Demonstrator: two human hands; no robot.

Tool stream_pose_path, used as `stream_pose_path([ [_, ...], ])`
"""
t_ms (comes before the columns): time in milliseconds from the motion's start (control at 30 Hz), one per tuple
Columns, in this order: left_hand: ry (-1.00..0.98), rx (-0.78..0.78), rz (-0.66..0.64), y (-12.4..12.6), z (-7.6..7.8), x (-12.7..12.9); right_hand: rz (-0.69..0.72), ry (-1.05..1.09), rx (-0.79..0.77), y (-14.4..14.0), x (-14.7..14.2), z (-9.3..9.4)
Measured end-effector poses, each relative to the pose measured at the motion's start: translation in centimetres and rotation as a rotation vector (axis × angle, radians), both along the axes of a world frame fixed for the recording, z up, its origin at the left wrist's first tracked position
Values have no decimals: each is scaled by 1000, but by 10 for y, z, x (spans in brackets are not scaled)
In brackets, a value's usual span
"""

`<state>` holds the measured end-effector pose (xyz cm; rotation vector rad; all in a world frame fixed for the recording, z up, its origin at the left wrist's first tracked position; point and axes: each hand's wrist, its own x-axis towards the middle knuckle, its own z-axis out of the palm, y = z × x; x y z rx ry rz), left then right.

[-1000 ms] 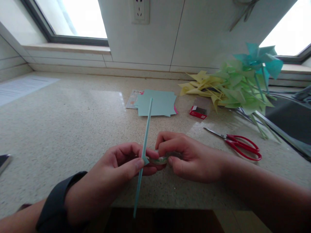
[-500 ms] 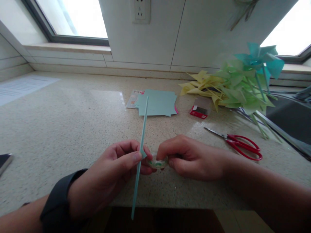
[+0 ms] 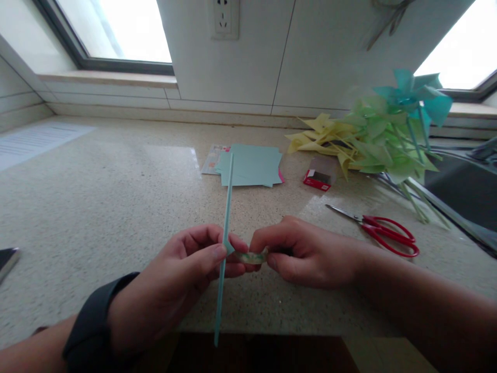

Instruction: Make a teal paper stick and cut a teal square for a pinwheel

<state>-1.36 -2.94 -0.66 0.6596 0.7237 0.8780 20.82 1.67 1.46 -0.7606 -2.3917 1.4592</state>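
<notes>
While the left hand (image 3: 174, 282) pinches a thin teal stick (image 3: 224, 243) between thumb and fingers, the right hand (image 3: 306, 254) grips a small roll of clear tape (image 3: 253, 256) that touches the stick just above the near edge of the speckled stone counter (image 3: 116, 197). The stick's lower end hangs past that edge; its upper end points toward a stack of teal paper sheets (image 3: 252, 166). Open counter lies to the left and between the hands and the sheets. Red scissors (image 3: 378, 230) lie near the right wrist, a small red box (image 3: 320, 176) sits beyond them, and a heap of yellow, green and teal paper pinwheels (image 3: 380, 134) crowds the far right by a window. A wall socket (image 3: 224, 18) sits above. Compared with half a second before, the stick stands slightly more upright and the tape roll looks flatter, pressed closer to the stick.
</notes>
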Motion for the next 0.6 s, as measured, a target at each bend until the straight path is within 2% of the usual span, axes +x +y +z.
stream_pose_path([
  [200, -37, -26, -9, 0, 1, -3, 77, 119, -188, 2, 2, -8],
  [600, -53, -29, 21, -1, 2, -2, 120, 173, -149, 4, 3, -10],
])
